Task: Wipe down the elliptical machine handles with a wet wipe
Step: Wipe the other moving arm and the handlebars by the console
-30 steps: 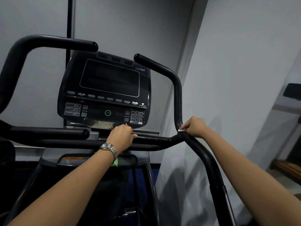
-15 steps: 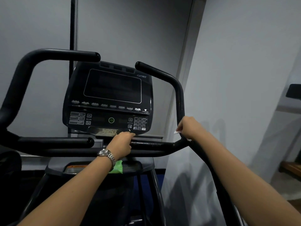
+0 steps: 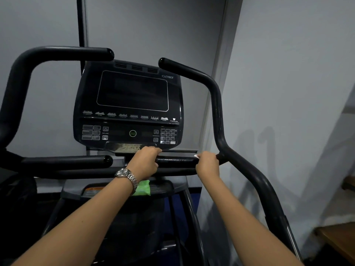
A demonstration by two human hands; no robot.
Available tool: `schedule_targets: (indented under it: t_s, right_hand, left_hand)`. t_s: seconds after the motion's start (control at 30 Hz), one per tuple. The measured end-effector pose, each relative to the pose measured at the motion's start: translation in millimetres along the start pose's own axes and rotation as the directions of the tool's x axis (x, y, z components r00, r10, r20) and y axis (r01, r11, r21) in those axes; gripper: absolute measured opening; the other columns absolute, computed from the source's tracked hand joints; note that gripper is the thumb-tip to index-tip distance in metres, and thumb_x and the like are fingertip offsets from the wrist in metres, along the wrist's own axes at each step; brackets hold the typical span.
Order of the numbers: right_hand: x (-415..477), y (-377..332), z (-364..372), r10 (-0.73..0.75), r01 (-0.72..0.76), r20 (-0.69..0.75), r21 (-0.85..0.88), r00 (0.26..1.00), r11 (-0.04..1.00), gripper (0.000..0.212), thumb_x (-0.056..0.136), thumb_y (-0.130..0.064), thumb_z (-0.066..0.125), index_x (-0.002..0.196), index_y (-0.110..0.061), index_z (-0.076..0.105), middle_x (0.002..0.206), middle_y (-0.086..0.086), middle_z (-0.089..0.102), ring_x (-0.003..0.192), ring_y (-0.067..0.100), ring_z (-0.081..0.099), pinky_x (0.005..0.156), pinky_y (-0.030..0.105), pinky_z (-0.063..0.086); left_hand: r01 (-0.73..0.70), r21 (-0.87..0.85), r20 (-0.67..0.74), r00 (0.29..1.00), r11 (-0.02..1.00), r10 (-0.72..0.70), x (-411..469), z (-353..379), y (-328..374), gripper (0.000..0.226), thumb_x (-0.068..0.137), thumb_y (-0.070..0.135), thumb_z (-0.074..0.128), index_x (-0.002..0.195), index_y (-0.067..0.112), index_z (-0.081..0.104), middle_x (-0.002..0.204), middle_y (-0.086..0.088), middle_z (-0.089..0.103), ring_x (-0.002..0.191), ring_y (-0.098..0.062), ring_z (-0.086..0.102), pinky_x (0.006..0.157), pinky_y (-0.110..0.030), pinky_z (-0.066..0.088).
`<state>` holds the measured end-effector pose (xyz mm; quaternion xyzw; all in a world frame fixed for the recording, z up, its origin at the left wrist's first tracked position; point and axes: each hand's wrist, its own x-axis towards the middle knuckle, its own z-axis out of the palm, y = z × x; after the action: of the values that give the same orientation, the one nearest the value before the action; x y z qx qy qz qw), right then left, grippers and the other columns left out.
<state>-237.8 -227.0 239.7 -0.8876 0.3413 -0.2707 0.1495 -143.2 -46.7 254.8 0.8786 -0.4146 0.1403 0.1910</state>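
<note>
The black elliptical fills the view. Its right inner grip bar (image 3: 177, 162) runs horizontally below the console. My right hand (image 3: 207, 164) is wrapped around that bar near its outer end, with a white wet wipe (image 3: 196, 156) peeking out above the fingers. My left hand (image 3: 146, 160), with a metal watch on the wrist, grips the same bar at its inner end. The tall right moving handle (image 3: 217, 104) rises beside my right hand. The left moving handle (image 3: 57, 53) and the left inner grip (image 3: 76, 161) stand untouched.
The dark console (image 3: 132, 104) sits straight ahead above my hands. A green wipe packet (image 3: 143, 187) lies on the tray under my left wrist. Grey walls close in behind and on the right. A wooden bench (image 3: 338, 239) is at the lower right.
My right hand with the wipe has slid from the bend at the foot of the right moving handle leftward onto the horizontal inner grip. My left hand stays on the bar.
</note>
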Motion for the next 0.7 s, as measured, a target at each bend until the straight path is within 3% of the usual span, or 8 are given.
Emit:
schedule_targets:
  t_s: [0.17, 0.33, 0.5, 0.7]
  right_hand:
    - [-17, 12, 0, -0.163, 0.164, 0.021, -0.011, 0.986, 0.986, 0.056, 0.083, 0.011, 0.046, 0.128, -0.021, 0.056, 0.113, 0.013, 0.063, 0.102, 0.031, 0.06, 0.087, 0.033, 0.051]
    - [2, -2, -9, -0.121, 0.122, 0.044, -0.023, 0.992, 0.992, 0.041, 0.08, 0.006, 0.051, 0.11, -0.015, 0.069, 0.099, 0.012, 0.068, 0.095, 0.03, 0.063, 0.082, 0.035, 0.053]
    - [-24, -11, 1, -0.246, 0.244, 0.02, 0.064, 0.969, 0.968, 0.058, 0.08, 0.012, 0.044, 0.125, -0.022, 0.061, 0.124, 0.006, 0.062, 0.112, 0.027, 0.057, 0.098, 0.03, 0.043]
    - [-7, 10, -4, -0.019, 0.022, -0.021, 0.17, 1.0, 0.985, 0.05, 0.081, 0.01, 0.049, 0.117, -0.019, 0.066, 0.119, 0.006, 0.065, 0.108, 0.027, 0.059, 0.096, 0.033, 0.048]
  left_hand:
    - [0.02, 0.005, 0.003, 1.0, 1.0, -0.02, 0, -3, 3, 0.055, 0.086, 0.01, 0.063, 0.137, 0.013, 0.046, 0.132, -0.004, 0.055, 0.125, -0.022, 0.047, 0.102, -0.031, 0.038]
    - [0.038, 0.031, 0.013, 0.999, 0.999, -0.039, -1, -5, 7, 0.053, 0.086, 0.008, 0.062, 0.137, 0.013, 0.046, 0.131, -0.004, 0.056, 0.125, -0.022, 0.047, 0.102, -0.032, 0.039]
    - [0.05, 0.025, 0.002, 0.999, 0.998, -0.05, -4, -4, 7, 0.052, 0.086, 0.007, 0.062, 0.136, 0.012, 0.047, 0.13, -0.005, 0.057, 0.124, -0.023, 0.048, 0.103, -0.032, 0.039]
    - [0.055, 0.023, -0.006, 0.998, 0.998, -0.055, -4, -2, 9, 0.051, 0.086, 0.006, 0.061, 0.135, 0.011, 0.048, 0.128, -0.007, 0.057, 0.122, -0.024, 0.049, 0.102, -0.033, 0.041]
